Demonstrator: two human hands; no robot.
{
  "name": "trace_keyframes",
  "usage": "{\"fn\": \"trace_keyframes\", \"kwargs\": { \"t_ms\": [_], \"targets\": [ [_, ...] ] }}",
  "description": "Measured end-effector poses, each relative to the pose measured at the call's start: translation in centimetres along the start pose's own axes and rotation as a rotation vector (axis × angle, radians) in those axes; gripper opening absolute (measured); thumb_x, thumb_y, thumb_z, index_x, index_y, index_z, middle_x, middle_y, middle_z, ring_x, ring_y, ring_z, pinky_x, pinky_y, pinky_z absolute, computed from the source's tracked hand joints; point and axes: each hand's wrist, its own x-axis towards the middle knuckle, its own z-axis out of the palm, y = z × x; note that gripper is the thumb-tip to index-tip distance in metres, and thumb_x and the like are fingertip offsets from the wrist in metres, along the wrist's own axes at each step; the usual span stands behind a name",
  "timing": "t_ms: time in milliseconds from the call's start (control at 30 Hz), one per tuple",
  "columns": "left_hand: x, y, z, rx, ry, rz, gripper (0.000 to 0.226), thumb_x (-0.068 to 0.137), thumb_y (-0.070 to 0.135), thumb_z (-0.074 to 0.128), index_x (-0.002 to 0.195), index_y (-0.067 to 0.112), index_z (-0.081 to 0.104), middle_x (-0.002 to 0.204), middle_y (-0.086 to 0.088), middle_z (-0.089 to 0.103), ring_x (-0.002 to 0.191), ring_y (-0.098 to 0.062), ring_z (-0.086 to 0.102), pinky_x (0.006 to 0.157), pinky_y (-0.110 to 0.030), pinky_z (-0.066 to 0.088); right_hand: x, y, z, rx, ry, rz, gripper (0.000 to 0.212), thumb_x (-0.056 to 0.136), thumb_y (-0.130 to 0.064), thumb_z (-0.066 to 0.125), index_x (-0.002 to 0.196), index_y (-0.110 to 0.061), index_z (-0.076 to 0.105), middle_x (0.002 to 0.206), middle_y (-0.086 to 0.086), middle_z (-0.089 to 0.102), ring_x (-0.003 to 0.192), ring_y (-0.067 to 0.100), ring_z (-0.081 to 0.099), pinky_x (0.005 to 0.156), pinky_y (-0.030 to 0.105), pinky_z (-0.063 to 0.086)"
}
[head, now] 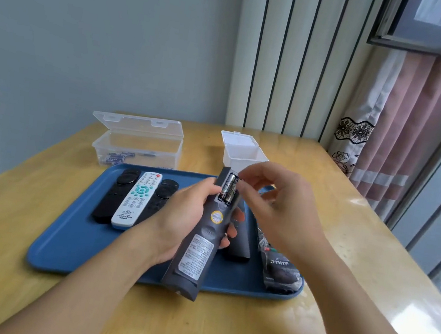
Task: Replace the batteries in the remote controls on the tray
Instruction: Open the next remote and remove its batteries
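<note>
My left hand [185, 219] grips a dark grey remote [198, 249] back side up above the blue tray [64, 243]. Its battery bay is uncovered and two black batteries [228, 189] lie in it. My right hand [273, 209] hovers at the bay, thumb and forefinger touching the top end of the batteries. On the tray's left lie a black remote [114, 196], a white remote [135, 200] and another black remote [162, 195]. A further black remote [239, 244] lies behind the held one. A wrapped remote [278, 267] lies at the tray's right edge.
A clear lidded box [137, 143] with several small batteries stands open behind the tray at the left. A white open box [244, 153] stands behind the tray at the right. The wooden table [217, 332] ends near a curtain [392, 121] and window on the right.
</note>
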Motion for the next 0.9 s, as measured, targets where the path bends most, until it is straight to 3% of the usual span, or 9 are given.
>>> {"fn": "trace_keyframes", "kwargs": {
  "t_ms": [300,533,733,800,900],
  "targets": [
    [-0.23,-0.55,0.74,0.181,0.022,0.083,0.025,0.106,0.014,0.036,0.117,0.009,0.058,0.082,-0.014,0.065,0.06,-0.026,0.054,0.056,-0.034,0.046,-0.25,-0.27,0.44,-0.004,0.038,0.049,0.009,0.09,-0.015,0.071,0.081,-0.014,0.069,0.065,-0.005,0.068,0.055,0.004,0.062,0.055,0.008,0.041],
    [-0.75,-0.72,0.76,0.359,-0.011,0.063,0.023,0.109,0.024,0.038,0.121,0.017,0.056,0.09,-0.01,0.065,0.063,-0.021,0.056,0.056,-0.03,0.05,-0.32,-0.52,0.66,0.063,-0.003,0.131,0.017,0.091,-0.011,0.068,0.076,-0.005,0.063,0.058,-0.004,0.063,0.045,-0.002,0.053,0.05,0.009,0.038],
    [-0.37,-0.92,0.73,0.355,0.005,0.089,0.023,0.11,0.027,0.039,0.122,0.013,0.054,0.091,-0.008,0.066,0.066,-0.023,0.056,0.057,-0.031,0.05,-0.23,-0.74,0.46,0.191,0.031,0.19,0.021,0.09,-0.012,0.071,0.077,-0.005,0.057,0.061,0.0,0.064,0.046,0.011,0.056,0.049,0.018,0.044],
    [-0.24,-0.81,0.74,0.303,0.025,0.069,0.024,0.109,0.027,0.042,0.122,0.011,0.055,0.092,-0.01,0.065,0.064,-0.023,0.057,0.056,-0.031,0.05,-0.23,-0.84,0.66,0.34,0.065,0.249,0.016,0.09,-0.007,0.071,0.081,-0.005,0.058,0.068,0.008,0.066,0.047,0.016,0.056,0.047,0.025,0.046],
    [0.08,-0.69,0.56,0.135,0.05,0.018,0.025,0.107,0.028,0.046,0.116,0.008,0.057,0.092,-0.016,0.066,0.062,-0.026,0.056,0.057,-0.034,0.048,0.27,-0.5,0.64,0.861,0.142,0.564,0.008,0.091,-0.001,0.067,0.097,-0.005,0.064,0.078,0.007,0.067,0.06,0.013,0.061,0.054,0.023,0.052]
  ]
}}
